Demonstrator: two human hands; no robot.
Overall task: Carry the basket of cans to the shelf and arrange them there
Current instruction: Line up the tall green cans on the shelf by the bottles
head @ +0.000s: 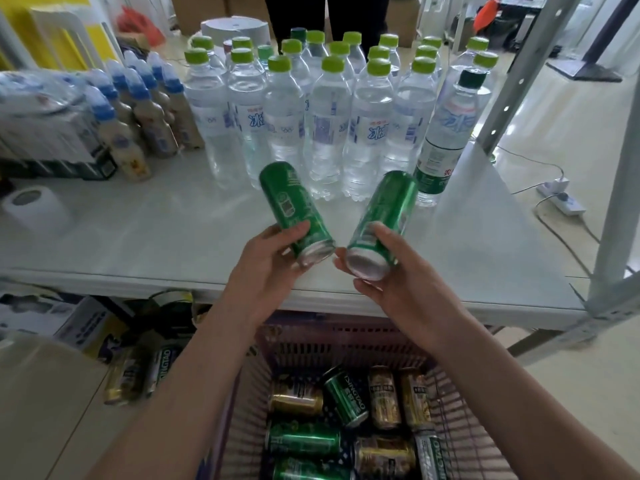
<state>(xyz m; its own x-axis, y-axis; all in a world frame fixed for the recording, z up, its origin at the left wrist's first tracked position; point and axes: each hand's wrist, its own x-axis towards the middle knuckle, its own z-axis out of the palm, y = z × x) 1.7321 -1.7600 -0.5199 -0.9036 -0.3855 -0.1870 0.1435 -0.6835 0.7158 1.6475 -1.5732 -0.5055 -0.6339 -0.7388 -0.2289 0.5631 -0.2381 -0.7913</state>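
2 green cans are held over the shelf's front edge: the left hand [266, 261] grips the left can [294, 211] near its base, and the right hand [391, 282] wraps the right can [384, 223]. Below, just before that edge, the basket [346, 344] holds more cans [349, 396]. Water bottles [325, 119] crowd the shelf's [138, 237] back edge.

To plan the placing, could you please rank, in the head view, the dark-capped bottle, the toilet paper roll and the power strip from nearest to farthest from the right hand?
1. Dark-capped bottle, on the shelf just beyond the right hand.
2. Power strip, on the floor to the right.
3. Toilet paper roll, at the shelf's far left.
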